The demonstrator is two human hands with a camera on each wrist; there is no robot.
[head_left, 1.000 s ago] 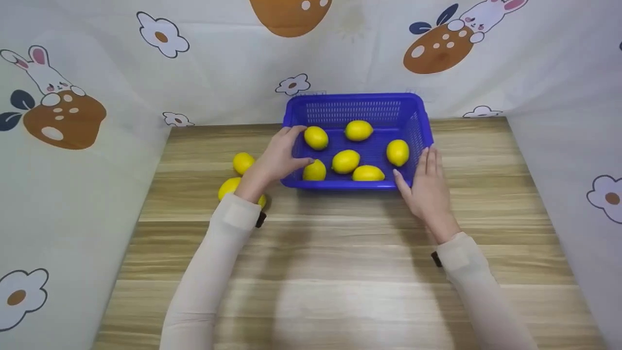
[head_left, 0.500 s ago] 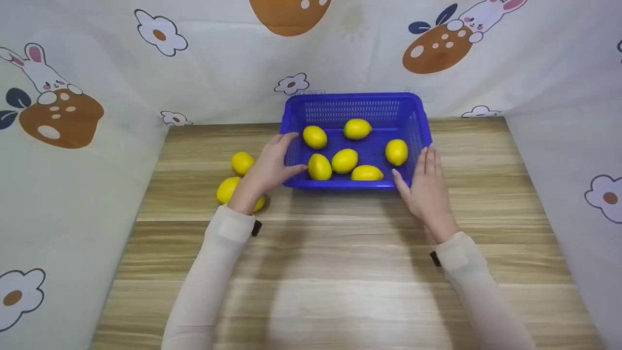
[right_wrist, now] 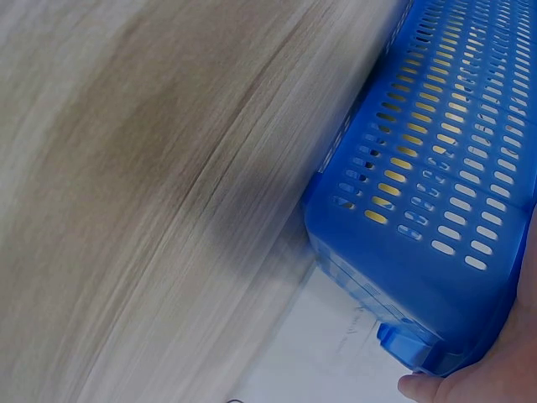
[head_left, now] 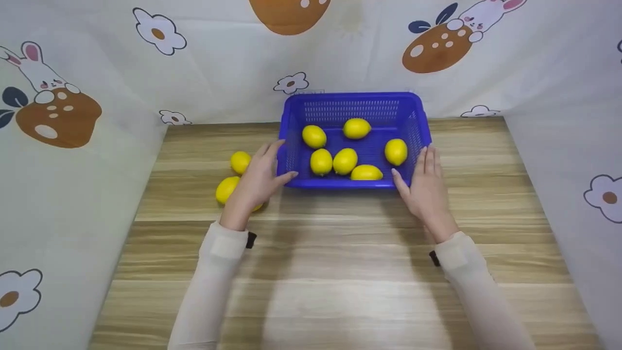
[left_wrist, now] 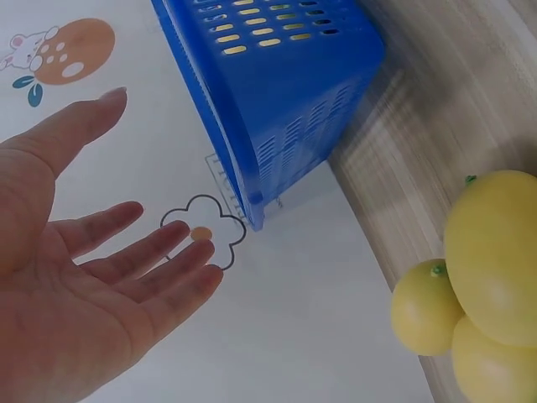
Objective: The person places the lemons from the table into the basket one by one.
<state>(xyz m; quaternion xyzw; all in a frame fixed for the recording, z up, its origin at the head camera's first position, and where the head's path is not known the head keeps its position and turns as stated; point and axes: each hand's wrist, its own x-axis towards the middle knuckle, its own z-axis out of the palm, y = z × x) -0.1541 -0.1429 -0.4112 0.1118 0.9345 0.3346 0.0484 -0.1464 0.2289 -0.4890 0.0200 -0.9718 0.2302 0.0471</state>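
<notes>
A blue plastic basket (head_left: 359,96) stands at the back of the table, with several yellow lemons lying apart on its floor. One lemon (head_left: 321,162) is at the basket's front left. My left hand (head_left: 255,180) is just outside the left side, empty, fingers spread; the left wrist view shows its bare palm (left_wrist: 92,285) beside the basket wall (left_wrist: 302,92). My right hand (head_left: 427,189) holds the basket's front right corner, thumb at the front rim, fingers along the right side. To the left, partly behind the left hand, lemons (head_left: 226,189) lie on the table.
The wooden table (head_left: 340,267) meets a pale printed cloth (head_left: 218,63) at the back and both sides. The basket's back stands close to this cloth. Three lemons (left_wrist: 495,252) sit in a cluster in the left wrist view.
My left hand has let go of the front left lemon and drawn back leftward out of the basket. That lemon has rolled slightly right and back. The right hand stays at its corner.
</notes>
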